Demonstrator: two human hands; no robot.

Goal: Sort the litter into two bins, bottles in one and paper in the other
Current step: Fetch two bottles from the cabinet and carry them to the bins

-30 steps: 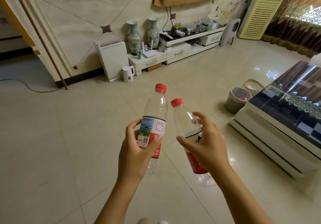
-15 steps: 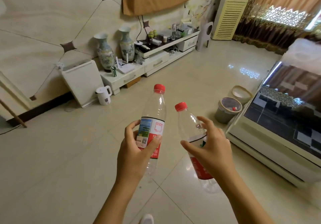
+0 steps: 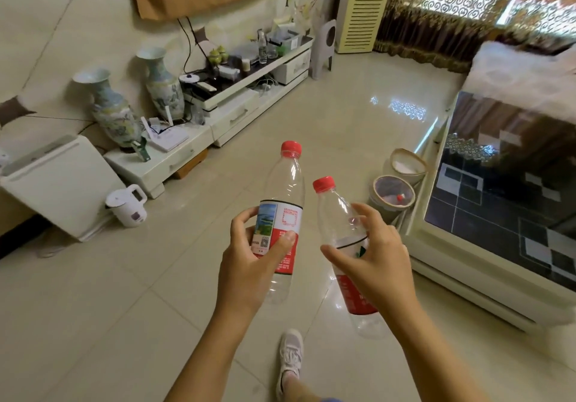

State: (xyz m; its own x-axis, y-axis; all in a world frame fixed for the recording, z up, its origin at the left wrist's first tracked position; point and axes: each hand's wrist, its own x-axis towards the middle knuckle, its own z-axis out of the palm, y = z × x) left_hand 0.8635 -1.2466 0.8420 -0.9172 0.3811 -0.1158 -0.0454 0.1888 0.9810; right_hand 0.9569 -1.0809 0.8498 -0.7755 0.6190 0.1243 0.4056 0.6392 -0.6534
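My left hand [image 3: 249, 264] grips a clear plastic bottle [image 3: 286, 189] with a red cap and a red and white label, held upright. In my right hand [image 3: 374, 264] is a second clear bottle [image 3: 335, 211] with a red cap, tilted a little left. Ahead on the floor, beside the low table, stand two small round bins. The nearer grey bin [image 3: 378, 203] holds at least one bottle with a red cap. Behind it, the pale bin [image 3: 420, 166] has something white inside.
A low table [image 3: 436, 245] with a dark glass top fills the right side. Along the left wall run a white TV stand [image 3: 237, 114], two tall vases [image 3: 109, 111], a white kettle [image 3: 126, 205] and a white appliance [image 3: 59, 189]. My foot [image 3: 291, 358] is on the tiled floor.
The view has turned right and moved closer to the two bins and the low table. Both hands still hold their bottles the same way. A foot has stepped into view.
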